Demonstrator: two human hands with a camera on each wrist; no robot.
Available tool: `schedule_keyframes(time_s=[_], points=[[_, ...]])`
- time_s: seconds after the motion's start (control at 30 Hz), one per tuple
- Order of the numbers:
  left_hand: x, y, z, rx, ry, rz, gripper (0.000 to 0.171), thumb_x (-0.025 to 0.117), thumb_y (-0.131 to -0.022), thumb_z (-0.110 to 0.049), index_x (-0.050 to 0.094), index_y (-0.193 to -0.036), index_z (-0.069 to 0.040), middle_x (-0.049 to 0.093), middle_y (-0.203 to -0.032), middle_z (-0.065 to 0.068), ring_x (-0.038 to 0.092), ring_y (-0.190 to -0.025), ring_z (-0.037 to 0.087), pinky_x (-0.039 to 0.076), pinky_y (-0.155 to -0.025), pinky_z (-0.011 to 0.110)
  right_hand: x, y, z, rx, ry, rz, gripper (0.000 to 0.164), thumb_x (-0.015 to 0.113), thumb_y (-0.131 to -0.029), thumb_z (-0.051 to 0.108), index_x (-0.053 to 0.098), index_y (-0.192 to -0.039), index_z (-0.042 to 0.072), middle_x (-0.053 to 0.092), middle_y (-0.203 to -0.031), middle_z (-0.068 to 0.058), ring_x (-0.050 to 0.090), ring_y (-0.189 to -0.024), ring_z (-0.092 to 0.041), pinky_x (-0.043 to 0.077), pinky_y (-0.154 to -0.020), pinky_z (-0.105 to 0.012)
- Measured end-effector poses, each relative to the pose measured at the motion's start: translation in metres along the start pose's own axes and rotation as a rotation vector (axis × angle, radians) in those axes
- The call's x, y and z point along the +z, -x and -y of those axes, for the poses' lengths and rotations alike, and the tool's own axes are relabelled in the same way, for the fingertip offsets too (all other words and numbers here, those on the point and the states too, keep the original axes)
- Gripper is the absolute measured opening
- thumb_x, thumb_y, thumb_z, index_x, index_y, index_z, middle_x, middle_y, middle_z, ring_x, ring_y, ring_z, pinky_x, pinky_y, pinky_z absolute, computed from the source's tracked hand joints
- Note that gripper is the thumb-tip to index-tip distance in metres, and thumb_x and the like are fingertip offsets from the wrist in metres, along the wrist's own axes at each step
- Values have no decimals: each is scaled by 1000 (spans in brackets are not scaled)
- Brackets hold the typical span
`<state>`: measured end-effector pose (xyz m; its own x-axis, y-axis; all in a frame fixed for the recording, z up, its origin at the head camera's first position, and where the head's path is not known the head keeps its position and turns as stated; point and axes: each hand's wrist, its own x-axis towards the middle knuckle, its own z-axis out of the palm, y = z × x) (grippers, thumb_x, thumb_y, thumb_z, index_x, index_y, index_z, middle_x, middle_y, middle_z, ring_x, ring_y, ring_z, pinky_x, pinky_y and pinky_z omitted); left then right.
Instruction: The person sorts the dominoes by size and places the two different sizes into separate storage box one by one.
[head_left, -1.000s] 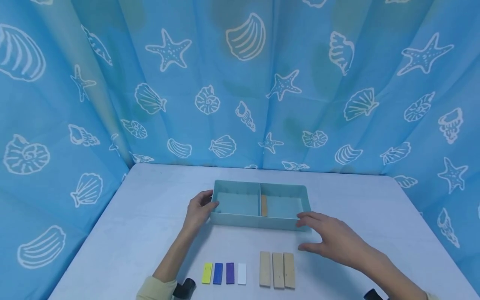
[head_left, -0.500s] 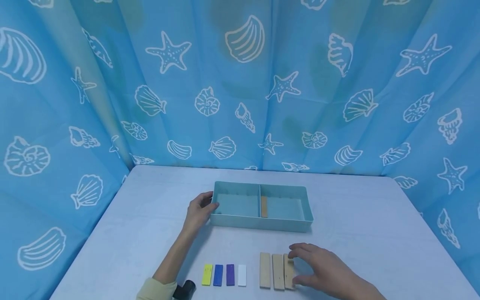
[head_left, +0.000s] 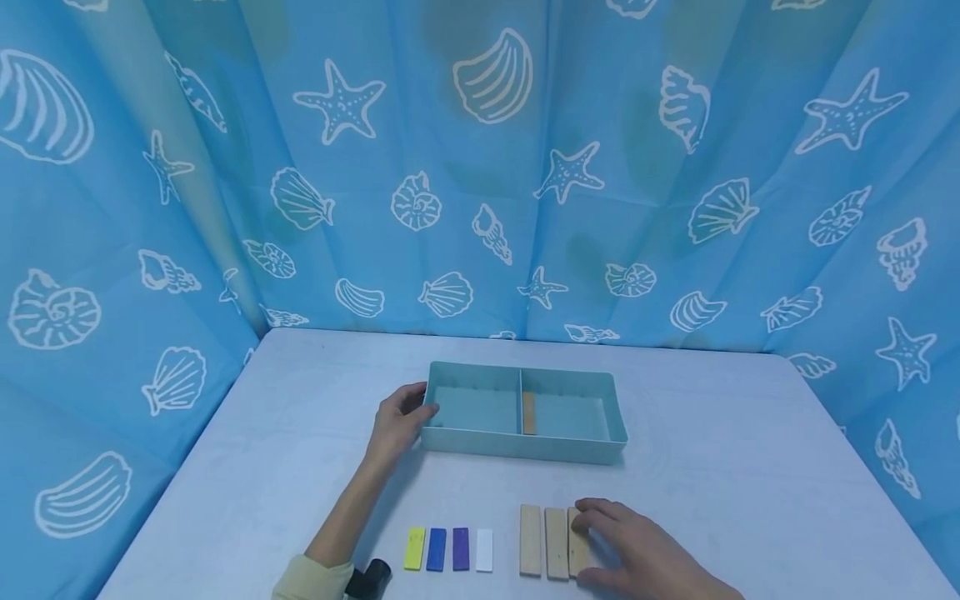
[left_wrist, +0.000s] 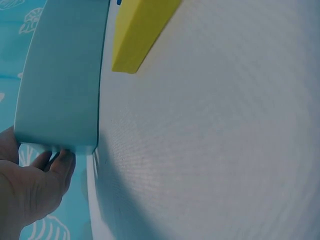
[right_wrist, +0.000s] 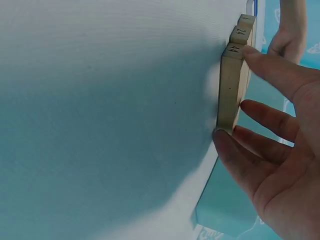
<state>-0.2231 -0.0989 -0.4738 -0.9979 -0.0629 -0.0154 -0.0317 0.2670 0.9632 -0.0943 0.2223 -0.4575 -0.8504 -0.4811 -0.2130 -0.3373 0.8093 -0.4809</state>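
In the head view, my left hand [head_left: 399, 419] holds the left end of a pale blue-green two-compartment box [head_left: 517, 443], thumb over the rim and fingers outside. The left wrist view shows those fingers [left_wrist: 61, 167] against the end wall. My right hand [head_left: 633, 546] is at the rightmost of three wooden blocks [head_left: 577, 542]. In the right wrist view, the thumb [right_wrist: 252, 55] is at this block's end marked 44 and the fingertips reach its far end and top. The middle wooden block [head_left: 557, 542] and the left wooden block [head_left: 530, 537] lie beside it.
Yellow [head_left: 415, 548], blue [head_left: 437, 550], purple [head_left: 461, 550] and white [head_left: 484, 550] blocks lie in a row left of the wooden ones. One wooden block [head_left: 528, 412] is in the box's right compartment, against the divider. A shell-patterned curtain [head_left: 480, 167] surrounds the white table [head_left: 712, 417].
My right hand has come from the box's front right corner down to the rightmost wooden block, and its fingers have closed in on it. The left hand stays at the box.
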Motion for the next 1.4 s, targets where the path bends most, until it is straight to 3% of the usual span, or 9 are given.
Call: schedule_keyframes(time_s=[0.27, 0.53, 0.97, 1.27, 1.4], points=[[1, -1, 3, 16, -5, -8, 45, 64, -86, -16, 52, -128, -3, 55, -126, 16, 50, -117, 31, 40, -97, 47, 5, 1, -4, -42, -116, 6, 53, 67, -76, 55, 57, -114, 21, 46, -133, -5, 45, -121, -29, 43, -93, -47], [1, 1, 0, 6, -10, -13, 45, 63, -86, -16, 52, -128, -3, 55, -126, 15, 49, -118, 31, 40, -98, 47, 9, 4, -7, -95, -76, -55, 51, 68, -77, 51, 56, -116, 19, 47, -133, -3, 45, -121, -27, 42, -94, -47], [1, 0, -1, -12, -5, -9, 46, 64, -86, -16, 52, -129, -4, 54, -127, 15, 49, -118, 30, 39, -98, 46, 9, 5, -7, -101, -62, -82, 50, 68, -77, 51, 57, -115, 20, 48, -132, -2, 46, -120, -26, 43, -93, -46], [2, 0, -1, -13, 13, -9, 46, 63, -86, -16, 52, -128, -3, 55, -126, 15, 50, -117, 30, 39, -98, 47, -2, 8, -4, -78, -92, -89, 47, 68, -76, 53, 58, -112, 24, 48, -132, 2, 47, -119, -23, 44, -92, -46], [2, 1, -1, -2, 10, -15, 45, 63, -86, -16, 52, -128, -3, 55, -126, 16, 50, -117, 30, 40, -98, 47, -14, 8, 0, -56, -127, -100, 45, 73, -75, 45, 59, -112, 22, 47, -133, 0, 52, -112, -19, 50, -86, -37]])
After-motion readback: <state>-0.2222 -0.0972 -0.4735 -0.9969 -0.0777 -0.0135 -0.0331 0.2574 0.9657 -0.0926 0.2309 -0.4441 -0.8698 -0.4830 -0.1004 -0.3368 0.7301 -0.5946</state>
